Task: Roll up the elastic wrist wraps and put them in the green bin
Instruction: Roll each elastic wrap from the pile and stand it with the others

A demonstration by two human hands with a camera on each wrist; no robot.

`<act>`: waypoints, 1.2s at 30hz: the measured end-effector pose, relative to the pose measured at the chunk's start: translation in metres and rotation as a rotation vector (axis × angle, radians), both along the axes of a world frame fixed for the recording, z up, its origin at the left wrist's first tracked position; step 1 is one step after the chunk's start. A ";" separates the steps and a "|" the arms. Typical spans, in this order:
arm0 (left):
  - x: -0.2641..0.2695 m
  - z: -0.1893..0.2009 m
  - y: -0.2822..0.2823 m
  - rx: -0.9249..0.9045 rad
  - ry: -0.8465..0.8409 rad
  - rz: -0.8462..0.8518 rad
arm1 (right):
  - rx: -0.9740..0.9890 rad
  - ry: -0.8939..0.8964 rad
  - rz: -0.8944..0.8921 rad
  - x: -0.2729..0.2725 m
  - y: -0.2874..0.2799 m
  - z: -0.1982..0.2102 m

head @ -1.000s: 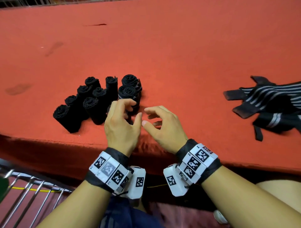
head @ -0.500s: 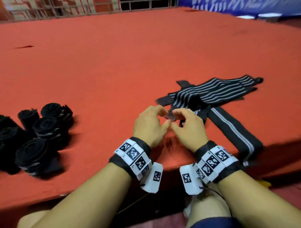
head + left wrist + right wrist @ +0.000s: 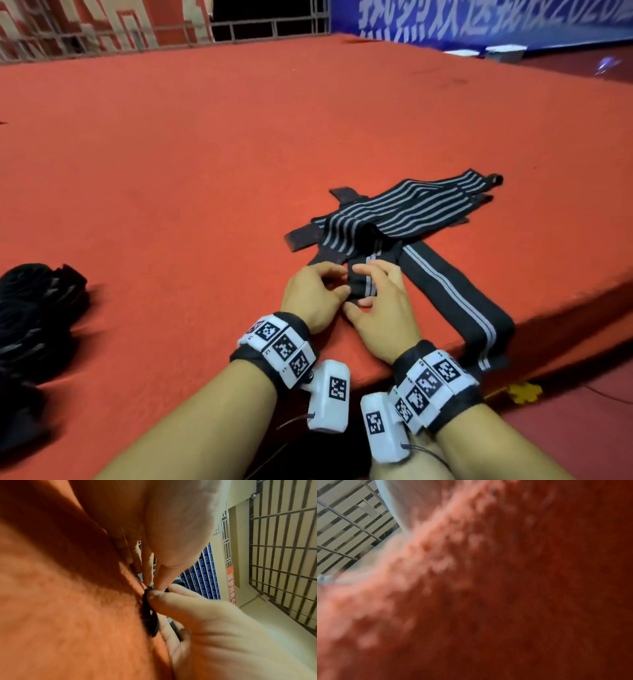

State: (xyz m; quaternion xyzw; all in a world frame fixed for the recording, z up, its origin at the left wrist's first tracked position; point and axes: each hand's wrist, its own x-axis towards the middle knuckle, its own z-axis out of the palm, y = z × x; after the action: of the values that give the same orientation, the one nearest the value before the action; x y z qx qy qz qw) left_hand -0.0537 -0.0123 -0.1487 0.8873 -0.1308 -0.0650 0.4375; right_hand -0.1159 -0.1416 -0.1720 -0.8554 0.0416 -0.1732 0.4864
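Pinched the near end of the flat wrist wrap (image 3: 363, 281) on the red mat (image 3: 205, 171) with left hand (image 3: 310, 298) and, seemingly, right hand (image 3: 380, 305); needed tight, even first turns.

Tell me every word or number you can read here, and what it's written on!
"逐梦扬帆": red banner on the far wall; its lower characters are cut off.
Blue banner: large white characters and digits, too blurred to read.
Wrist bands: black-and-white square code patterns, no words.
Wraps: stripes only, no label visible.
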 end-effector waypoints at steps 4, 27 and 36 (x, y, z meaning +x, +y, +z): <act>-0.001 0.001 -0.001 0.011 0.057 0.000 | -0.061 0.075 -0.062 0.004 0.000 0.000; -0.030 0.022 0.004 -0.147 0.064 0.027 | 0.409 -0.184 -0.173 -0.004 -0.012 -0.001; -0.035 0.028 0.006 -0.406 0.140 0.056 | 0.197 -0.167 -0.033 -0.006 -0.009 -0.001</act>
State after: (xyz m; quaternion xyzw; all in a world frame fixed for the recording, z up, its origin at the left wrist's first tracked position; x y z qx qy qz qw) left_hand -0.0882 -0.0059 -0.1206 0.7775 -0.0858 -0.0867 0.6170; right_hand -0.1217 -0.1502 -0.1734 -0.7853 0.0318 -0.2467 0.5670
